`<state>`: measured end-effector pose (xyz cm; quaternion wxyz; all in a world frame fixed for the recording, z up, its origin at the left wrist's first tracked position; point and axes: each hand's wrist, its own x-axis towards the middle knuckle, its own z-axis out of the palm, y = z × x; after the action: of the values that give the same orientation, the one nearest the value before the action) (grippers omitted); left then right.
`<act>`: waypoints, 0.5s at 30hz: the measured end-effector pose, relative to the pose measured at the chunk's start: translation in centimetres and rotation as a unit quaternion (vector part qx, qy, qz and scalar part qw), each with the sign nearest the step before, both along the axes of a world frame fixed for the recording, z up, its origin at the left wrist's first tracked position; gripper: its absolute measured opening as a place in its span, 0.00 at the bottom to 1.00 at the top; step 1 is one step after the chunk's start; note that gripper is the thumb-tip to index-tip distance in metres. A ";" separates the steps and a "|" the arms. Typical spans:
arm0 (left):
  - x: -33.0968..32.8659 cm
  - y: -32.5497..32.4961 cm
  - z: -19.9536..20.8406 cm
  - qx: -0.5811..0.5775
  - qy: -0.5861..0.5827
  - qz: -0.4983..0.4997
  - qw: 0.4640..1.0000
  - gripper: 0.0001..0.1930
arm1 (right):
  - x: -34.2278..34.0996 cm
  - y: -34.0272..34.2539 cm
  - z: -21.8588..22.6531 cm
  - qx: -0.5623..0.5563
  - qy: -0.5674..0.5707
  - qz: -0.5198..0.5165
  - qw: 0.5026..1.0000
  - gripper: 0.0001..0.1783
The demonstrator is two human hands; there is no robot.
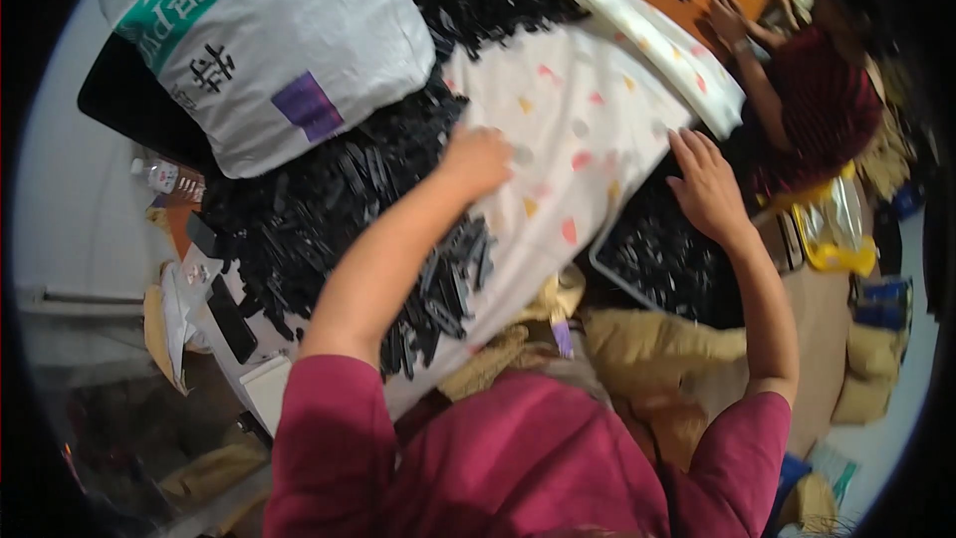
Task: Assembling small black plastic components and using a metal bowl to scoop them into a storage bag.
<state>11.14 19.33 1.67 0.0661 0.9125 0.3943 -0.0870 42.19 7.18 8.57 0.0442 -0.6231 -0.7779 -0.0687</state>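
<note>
Left fingers: curled, knuckles up, left hand [478, 159] pressing on the white spotted cloth [558, 130]; whether anything is gripped cannot be told.
Right fingers: spread flat, released, right hand [705, 187] resting at the cloth's edge, at 3 o'clock from the left hand.
Black plastic pieces [339, 199]: heaped on the cloth at 9 o'clock of the left hand; more in a tray [637, 279] at 6 o'clock of the right hand.
White sack [279, 50]: at 11 o'clock, on the heap.
Another person's hand [727, 18]: at 1 o'clock, well apart.
</note>
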 end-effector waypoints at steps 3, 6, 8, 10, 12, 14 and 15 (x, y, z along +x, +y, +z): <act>-4.0 -1.2 -1.1 0.102 -0.024 -0.022 0.994 0.22 | 2.1 -11.7 1.3 -0.061 0.061 -0.155 0.984 0.34; -5.6 -2.2 1.7 0.041 0.066 0.019 0.997 0.25 | 3.3 -22.9 0.6 -0.074 0.093 -0.250 0.961 0.26; -5.4 -3.2 2.9 0.081 0.087 0.018 0.993 0.25 | 3.8 -28.4 0.4 -0.086 0.285 -0.403 0.866 0.17; -6.6 -3.8 2.1 0.190 0.031 0.004 0.981 0.22 | 3.2 -32.3 -0.4 -0.073 0.441 -0.464 0.765 0.10; -4.6 -6.3 3.1 0.236 0.052 -0.039 0.969 0.22 | 2.4 -33.9 -0.6 -0.172 0.393 -0.473 0.770 0.11; 1.5 -10.5 4.2 0.059 -0.123 -0.135 0.981 0.18 | 3.3 -34.7 -4.0 -0.312 0.239 -0.360 0.846 0.12; 4.7 -14.5 5.0 0.055 -0.107 -0.209 0.971 0.17 | -2.1 -30.4 -0.2 -0.414 0.252 -0.354 0.800 0.16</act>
<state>15.87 4.88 6.63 0.0383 0.9808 0.1901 0.0210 40.05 -23.27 8.35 -0.0507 -0.8092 -0.4192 0.4086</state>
